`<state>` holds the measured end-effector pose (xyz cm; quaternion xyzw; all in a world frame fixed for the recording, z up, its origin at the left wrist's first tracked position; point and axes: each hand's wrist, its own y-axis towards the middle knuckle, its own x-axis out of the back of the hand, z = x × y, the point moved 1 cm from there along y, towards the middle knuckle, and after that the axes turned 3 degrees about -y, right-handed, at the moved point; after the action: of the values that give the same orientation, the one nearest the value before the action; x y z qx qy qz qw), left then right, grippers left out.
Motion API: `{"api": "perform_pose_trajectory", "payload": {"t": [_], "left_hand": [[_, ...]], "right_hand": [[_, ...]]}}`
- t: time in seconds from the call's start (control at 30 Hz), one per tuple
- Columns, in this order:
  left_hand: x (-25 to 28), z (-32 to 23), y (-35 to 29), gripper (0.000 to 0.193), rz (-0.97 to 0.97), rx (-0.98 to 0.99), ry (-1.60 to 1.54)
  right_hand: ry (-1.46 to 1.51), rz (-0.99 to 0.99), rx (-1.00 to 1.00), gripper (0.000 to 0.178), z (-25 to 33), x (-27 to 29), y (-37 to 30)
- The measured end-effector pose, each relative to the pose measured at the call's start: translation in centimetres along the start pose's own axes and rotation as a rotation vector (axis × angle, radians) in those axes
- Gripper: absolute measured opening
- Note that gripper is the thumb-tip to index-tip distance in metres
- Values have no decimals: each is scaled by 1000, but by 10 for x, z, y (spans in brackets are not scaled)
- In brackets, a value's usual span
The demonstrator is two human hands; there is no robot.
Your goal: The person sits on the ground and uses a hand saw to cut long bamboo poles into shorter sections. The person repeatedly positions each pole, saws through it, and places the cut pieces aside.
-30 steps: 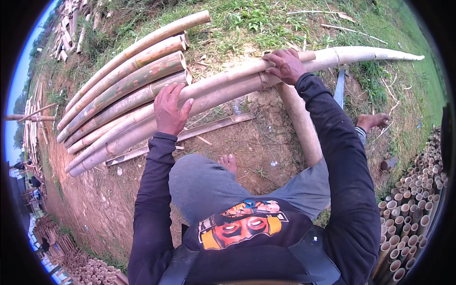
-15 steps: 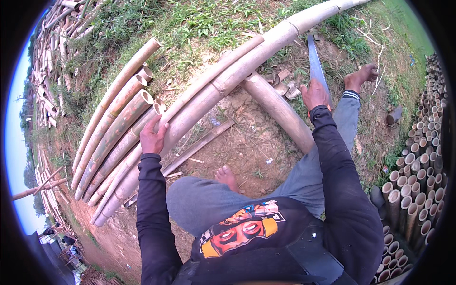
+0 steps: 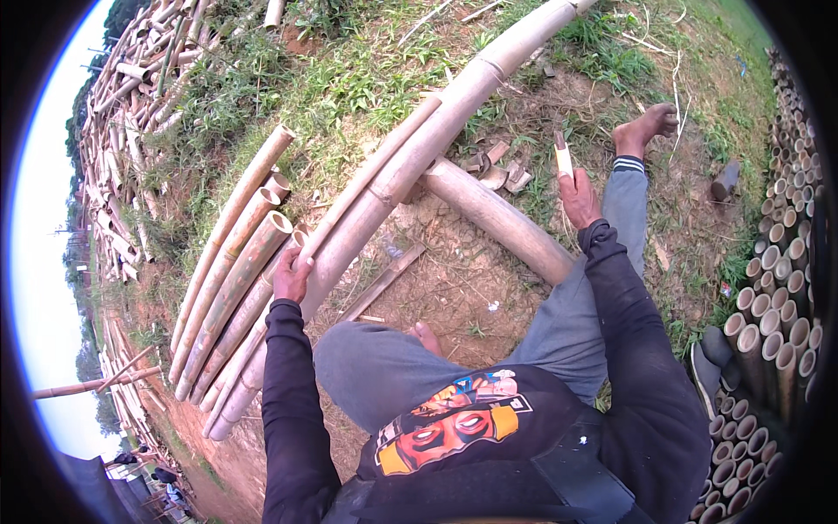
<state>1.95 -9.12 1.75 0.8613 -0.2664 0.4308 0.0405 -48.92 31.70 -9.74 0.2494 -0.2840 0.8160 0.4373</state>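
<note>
My left hand [image 3: 291,279] is closed round a thin bamboo pole [image 3: 384,157], which lies along a thick bamboo pole [image 3: 410,166]. The thick pole slants from the lower left up to the top right. Out to the right, my right hand [image 3: 580,201] is closed round the handle of a hand saw [image 3: 563,159]. The saw's blade points away from me and looks short and pale at this angle, so its full length does not show. The saw is apart from the bamboo. A shorter bamboo length [image 3: 502,218] runs crosswise under the thick pole toward my leg.
Several cut bamboo poles [image 3: 231,271] lie side by side at the left. Offcuts [image 3: 504,170] lie beyond the crosswise length. Bundled bamboo [image 3: 777,306] shows open ends at the right, and a bamboo heap [image 3: 131,140] rises at the far left. My bare foot [image 3: 642,129] rests on the ground.
The saw has turned in my right hand, so its long blade no longer shows broadside. My left hand stays on the thin pole. The whole view has shifted slightly.
</note>
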Motion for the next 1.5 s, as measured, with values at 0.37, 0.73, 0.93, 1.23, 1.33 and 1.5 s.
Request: {"api": "perform_pose_trajectory", "payload": {"t": [0.37,0.73,0.93,1.23,1.33,1.5], "left_hand": [[2,17,9,44,40,29,-22],[2,19,7,42,41,-27,-35],[0,6,1,39,54,13,-132],[2,9,2,42,62,10,-85],[7,-7,0,45,41,-83,75],[38,-52,-52,68,49,-385,585]], "right_hand": [[703,-122,505,34,106,54,-31],[623,92,447,46,123,65,-11],[678,166,453,36,144,59,17],[643,137,461,36,143,55,-3],[728,122,563,36,155,32,21],[730,-32,402,40,146,6,40]]}}
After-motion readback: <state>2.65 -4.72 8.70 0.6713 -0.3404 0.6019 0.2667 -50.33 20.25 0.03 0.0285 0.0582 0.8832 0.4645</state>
